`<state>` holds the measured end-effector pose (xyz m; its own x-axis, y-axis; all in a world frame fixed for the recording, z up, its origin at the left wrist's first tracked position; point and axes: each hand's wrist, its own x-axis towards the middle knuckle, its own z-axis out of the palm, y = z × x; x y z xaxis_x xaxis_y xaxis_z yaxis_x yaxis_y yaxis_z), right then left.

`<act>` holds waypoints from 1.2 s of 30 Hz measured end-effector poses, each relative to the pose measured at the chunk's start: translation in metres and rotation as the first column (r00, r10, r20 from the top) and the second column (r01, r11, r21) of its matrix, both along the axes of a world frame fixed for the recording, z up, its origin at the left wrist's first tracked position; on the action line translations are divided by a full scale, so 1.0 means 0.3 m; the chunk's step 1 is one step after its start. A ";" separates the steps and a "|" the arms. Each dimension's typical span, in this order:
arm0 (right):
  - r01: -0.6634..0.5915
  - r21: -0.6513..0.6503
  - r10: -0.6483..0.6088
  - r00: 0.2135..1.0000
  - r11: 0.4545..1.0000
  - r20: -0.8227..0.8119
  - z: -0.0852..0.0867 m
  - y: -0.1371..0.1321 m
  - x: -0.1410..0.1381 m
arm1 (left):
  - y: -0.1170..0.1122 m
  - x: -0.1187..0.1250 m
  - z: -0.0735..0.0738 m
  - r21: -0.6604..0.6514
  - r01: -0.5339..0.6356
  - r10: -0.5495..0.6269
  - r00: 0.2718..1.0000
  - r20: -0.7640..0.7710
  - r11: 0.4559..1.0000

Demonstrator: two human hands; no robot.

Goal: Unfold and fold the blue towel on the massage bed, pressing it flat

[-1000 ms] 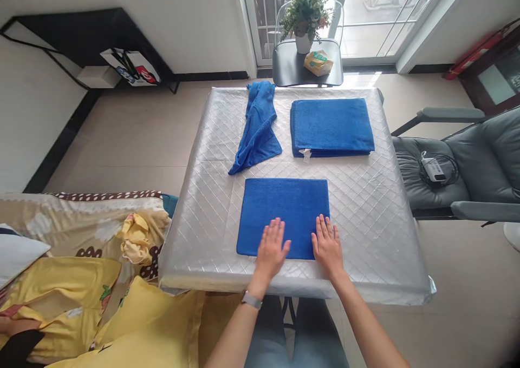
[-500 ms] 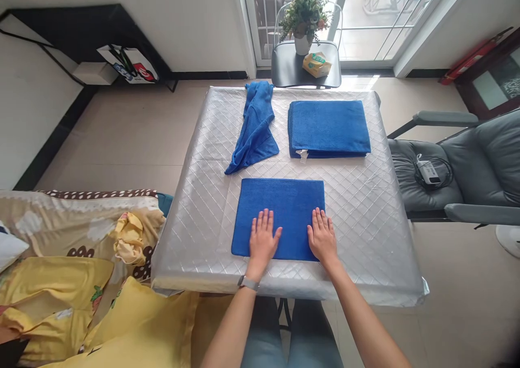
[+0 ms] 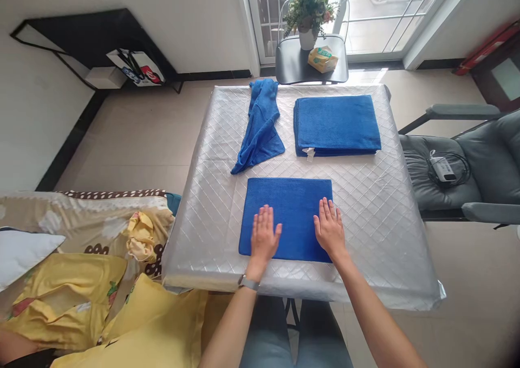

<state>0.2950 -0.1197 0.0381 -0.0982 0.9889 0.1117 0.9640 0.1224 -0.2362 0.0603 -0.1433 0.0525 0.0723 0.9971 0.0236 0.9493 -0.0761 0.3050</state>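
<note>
The table (image 3: 365, 238) in front of me wears a silver quilted cover. At its 1 o'clock sits a neat stack of folded blue towels (image 3: 337, 124). At 6 o'clock, nearest me, a single folded blue towel (image 3: 292, 205) lies flat as a rectangle. A crumpled blue towel (image 3: 260, 130) sprawls at 11 o'clock, just beside the stack. My left hand (image 3: 264, 237) and right hand (image 3: 330, 230) rest palm-down on the single towel's near half, fingers spread and flat, grasping nothing. A wristwatch (image 3: 248, 283) sits on my left wrist at the table's edge.
</note>
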 end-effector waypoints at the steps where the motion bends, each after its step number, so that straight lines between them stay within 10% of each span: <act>1: 0.002 -0.003 -0.002 1.000 1.000 0.000 -0.007 0.013 -0.001 | 0.032 0.059 0.005 0.004 0.086 -0.086 0.996 0.011 0.996; 6: -0.026 -0.014 0.027 0.999 1.000 0.019 -0.057 0.035 0.005 | 0.145 0.310 -0.012 0.043 0.352 -0.354 0.933 0.066 0.935; 10: -0.044 -0.006 0.044 0.999 0.999 0.025 -0.068 0.031 0.012 | 0.135 0.346 -0.052 0.015 0.261 -0.261 0.963 0.067 0.965; 19: -0.018 -0.033 0.018 1.000 0.999 -0.003 -0.051 0.031 0.005 | 0.030 -0.052 -0.075 -0.016 -0.163 0.161 0.984 -0.079 0.987; 25: -0.004 -0.028 0.004 1.000 1.000 -0.005 -0.024 0.058 0.012 | -0.027 -0.206 -0.054 -0.003 -0.175 0.175 0.983 -0.059 0.985; 30: 0.008 -0.003 -0.008 1.000 1.000 0.010 -0.012 0.125 0.011 | 0.039 -0.078 -0.021 0.063 -0.138 0.139 0.990 -0.009 0.988; 36: -0.002 -0.043 0.003 1.000 0.999 0.023 -0.057 0.147 0.026 | 0.219 0.269 0.003 0.089 0.362 -0.366 0.930 0.027 0.928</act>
<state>0.3029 -0.0758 0.0211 -0.1027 0.9925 0.0669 0.9690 0.1150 -0.2188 0.1411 -0.0775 0.0533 0.4273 0.8969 0.1140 0.8378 -0.4401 0.3230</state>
